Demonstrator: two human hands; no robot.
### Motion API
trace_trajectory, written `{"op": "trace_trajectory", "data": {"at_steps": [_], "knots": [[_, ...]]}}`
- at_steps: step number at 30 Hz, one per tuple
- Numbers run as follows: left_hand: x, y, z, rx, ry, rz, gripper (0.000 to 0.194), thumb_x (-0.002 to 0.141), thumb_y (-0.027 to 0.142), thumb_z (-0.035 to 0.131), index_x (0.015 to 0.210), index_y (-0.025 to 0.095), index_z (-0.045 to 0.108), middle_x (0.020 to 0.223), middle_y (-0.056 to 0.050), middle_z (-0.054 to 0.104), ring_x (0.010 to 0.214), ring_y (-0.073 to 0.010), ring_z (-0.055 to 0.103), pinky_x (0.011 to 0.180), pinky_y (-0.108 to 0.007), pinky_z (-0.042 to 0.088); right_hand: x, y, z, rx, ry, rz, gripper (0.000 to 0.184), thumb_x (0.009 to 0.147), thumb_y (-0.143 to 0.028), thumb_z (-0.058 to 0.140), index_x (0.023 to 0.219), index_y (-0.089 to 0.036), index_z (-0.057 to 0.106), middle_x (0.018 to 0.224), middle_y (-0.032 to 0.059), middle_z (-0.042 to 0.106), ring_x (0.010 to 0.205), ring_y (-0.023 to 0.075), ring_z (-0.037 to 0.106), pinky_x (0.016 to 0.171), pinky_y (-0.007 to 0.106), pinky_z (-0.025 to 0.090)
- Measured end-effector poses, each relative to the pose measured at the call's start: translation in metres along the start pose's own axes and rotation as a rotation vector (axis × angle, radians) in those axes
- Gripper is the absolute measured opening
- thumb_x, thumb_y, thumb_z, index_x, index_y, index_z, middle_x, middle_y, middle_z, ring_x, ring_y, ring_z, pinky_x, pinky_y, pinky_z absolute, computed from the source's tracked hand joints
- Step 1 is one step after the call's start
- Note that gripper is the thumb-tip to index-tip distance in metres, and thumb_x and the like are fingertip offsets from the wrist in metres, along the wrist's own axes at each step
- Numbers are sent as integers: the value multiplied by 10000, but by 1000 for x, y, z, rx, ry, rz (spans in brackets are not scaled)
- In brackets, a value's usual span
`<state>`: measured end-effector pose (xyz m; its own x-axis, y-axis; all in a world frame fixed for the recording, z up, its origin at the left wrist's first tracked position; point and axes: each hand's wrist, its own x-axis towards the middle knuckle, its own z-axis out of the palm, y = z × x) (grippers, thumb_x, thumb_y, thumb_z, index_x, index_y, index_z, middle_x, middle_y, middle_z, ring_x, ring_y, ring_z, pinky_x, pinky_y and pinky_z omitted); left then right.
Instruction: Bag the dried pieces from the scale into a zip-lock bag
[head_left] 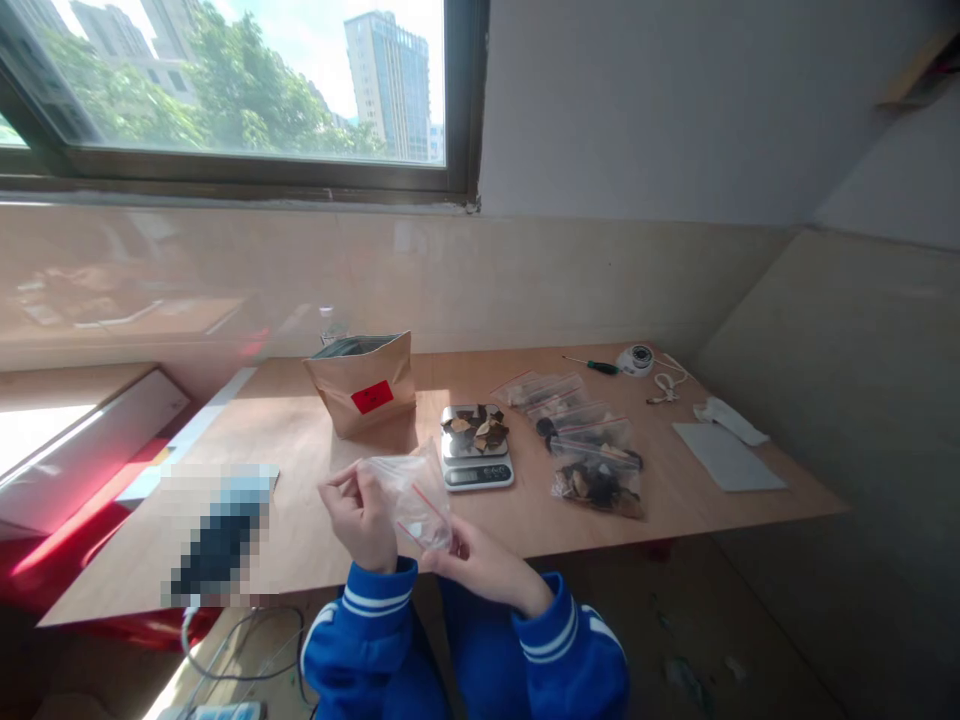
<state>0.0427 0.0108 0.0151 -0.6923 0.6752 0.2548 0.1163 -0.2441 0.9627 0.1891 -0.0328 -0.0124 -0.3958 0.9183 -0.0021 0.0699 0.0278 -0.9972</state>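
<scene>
A clear zip bag with red lines [409, 490] is stretched between my two hands over the table's front edge. My left hand [364, 510] pinches its left side, fingers closed. At the bag's lower right, my right hand [480, 565] grips it with thumb and fingers. Just beyond the bag stands a small white kitchen scale [478, 473], its display too small to read. Brown and dark dried pieces [476, 428] lie heaped on the scale's plate. Behind the left hand, a brown paper pouch with a red label [364, 390] stands upright with its top open.
Several filled zip bags [596, 480] lie in an overlapping row right of the scale. Farther back are a screwdriver [600, 367] and a white dome camera [636, 360] with a cable. A white sheet [727, 455] lies at right; a pixelated dark object [225, 540] at left.
</scene>
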Motion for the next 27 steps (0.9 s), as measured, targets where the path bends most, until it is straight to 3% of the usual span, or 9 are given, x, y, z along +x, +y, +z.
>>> {"op": "trace_trajectory", "data": {"at_steps": [2,3,6,8,11,13,19,27], "knots": [[2,4,5,-60,50,-30,284,789,439,545,871,191,432,532,84,495,349,-69,417,385,-199,340,-8,-14,-10,-113,-28,-12,401,786,-466,633,1087,-202,600,821,7,602,649,115,529,594,229,445],[3,4,7,-64,50,-47,292,779,443,557,864,189,440,537,85,495,341,-62,404,380,-195,328,-6,-16,-18,-188,35,-31,365,834,-457,575,1102,-210,595,894,28,605,715,130,554,649,248,464],[5,-2,10,-18,-28,-123,310,744,454,586,818,182,457,542,71,503,379,-69,427,403,-196,325,17,-5,-49,-485,400,-140,302,923,-359,412,1076,-211,626,1096,90,586,1022,202,549,916,361,431],[7,-8,10,13,-66,-175,325,735,476,585,792,187,448,533,67,496,421,-83,445,438,-206,337,39,11,-71,-724,523,-176,316,898,-317,444,1153,-232,610,1249,111,525,1194,258,452,1016,447,351],[5,-16,9,82,-47,-192,329,751,500,553,750,200,417,523,71,465,467,-100,440,486,-230,344,65,32,-93,-944,506,-173,435,856,-349,531,1284,-276,524,1412,100,391,1311,297,321,1041,488,316],[4,-20,9,160,-36,-160,313,778,489,513,710,203,406,545,65,449,517,-112,445,535,-252,355,76,40,-98,-1023,443,-152,484,847,-374,552,1315,-267,495,1410,114,394,1304,306,324,1023,484,334],[1,-35,11,311,-174,-104,295,818,448,443,656,201,436,653,26,446,658,-154,450,650,-300,371,86,49,-101,-1167,450,-177,324,898,-297,481,1193,-236,601,1209,110,542,1068,263,468,923,402,405],[-1,-45,15,239,-202,-162,290,810,432,448,636,200,433,635,31,445,640,-149,470,636,-286,392,98,52,-115,-1349,391,-299,216,911,-275,465,1007,-171,628,987,112,579,925,221,521,814,331,434]]}}
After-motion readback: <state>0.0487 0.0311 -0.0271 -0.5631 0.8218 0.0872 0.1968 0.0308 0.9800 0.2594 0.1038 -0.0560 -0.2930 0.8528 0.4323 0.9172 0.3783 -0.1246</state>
